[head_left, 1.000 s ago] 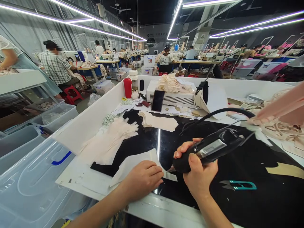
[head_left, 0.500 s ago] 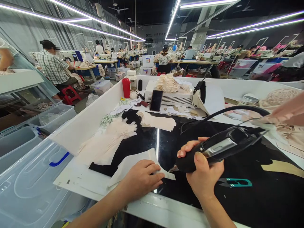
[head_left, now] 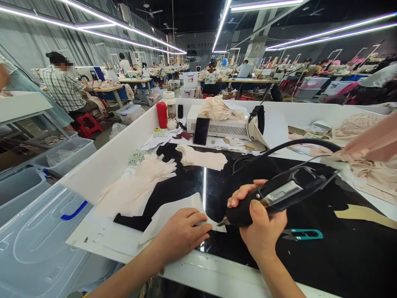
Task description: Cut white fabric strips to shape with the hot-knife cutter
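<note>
My left hand lies flat on a white fabric piece, fingers stretched over its right part and pressing it to the black work surface. Nothing is gripped in that hand. Wrapped around a black corded power tool with a silver side plate is my right hand. The tool's narrow metal tip points left and down, at the fabric's narrow right end, close to my left fingertips. Whether it touches the cloth is hard to tell. Teal thread snips lie right of my right wrist.
A pile of cream fabric pieces lies left, a smaller stack ahead. A phone leans on a white vented box. The tool's cable arcs behind it. Low white walls border the table.
The tool's tip has moved slightly left and now meets the fabric's right end in view. My left hand stays on the fabric. The whole view has shifted slightly.
</note>
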### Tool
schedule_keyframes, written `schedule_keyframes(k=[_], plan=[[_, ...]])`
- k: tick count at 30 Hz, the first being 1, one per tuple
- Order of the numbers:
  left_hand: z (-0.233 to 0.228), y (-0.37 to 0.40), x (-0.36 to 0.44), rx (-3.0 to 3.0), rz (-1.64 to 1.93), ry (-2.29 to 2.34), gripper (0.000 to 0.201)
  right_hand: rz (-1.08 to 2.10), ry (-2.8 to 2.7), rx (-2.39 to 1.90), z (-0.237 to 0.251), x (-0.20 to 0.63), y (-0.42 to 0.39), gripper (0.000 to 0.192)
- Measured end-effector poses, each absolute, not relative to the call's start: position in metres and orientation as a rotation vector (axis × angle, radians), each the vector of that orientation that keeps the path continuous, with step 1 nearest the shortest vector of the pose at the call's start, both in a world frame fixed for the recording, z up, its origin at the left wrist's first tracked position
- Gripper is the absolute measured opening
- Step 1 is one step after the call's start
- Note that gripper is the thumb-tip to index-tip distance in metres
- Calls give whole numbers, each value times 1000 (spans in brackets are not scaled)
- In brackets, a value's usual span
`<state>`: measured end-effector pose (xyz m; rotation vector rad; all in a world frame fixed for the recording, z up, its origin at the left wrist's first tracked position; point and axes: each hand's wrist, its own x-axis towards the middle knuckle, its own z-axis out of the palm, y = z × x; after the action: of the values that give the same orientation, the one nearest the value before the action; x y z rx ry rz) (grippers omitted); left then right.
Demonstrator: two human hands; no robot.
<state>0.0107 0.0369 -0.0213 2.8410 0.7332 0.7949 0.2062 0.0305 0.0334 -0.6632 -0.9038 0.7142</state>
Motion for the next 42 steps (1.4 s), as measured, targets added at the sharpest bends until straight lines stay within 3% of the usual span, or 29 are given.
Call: schedule_keyframes(k=[9, 20, 27, 35, 42], plan=[[-21, 38, 11, 2841, 742, 729, 23, 755, -943, -675, 26, 196, 26, 31], [-22, 38, 11, 2855, 768, 718, 15, 724, -915, -659, 31, 210, 24, 33], [-20, 38, 11, 2859, 737, 728, 19, 725, -920, -684, 27, 208, 22, 32], [-11, 45, -5, 2547, 805, 880, 26, 689, -979, -747, 27, 217, 31, 32], [-9, 38, -22, 2596, 628, 973, 27, 586, -989, -846, 29, 233, 53, 37]])
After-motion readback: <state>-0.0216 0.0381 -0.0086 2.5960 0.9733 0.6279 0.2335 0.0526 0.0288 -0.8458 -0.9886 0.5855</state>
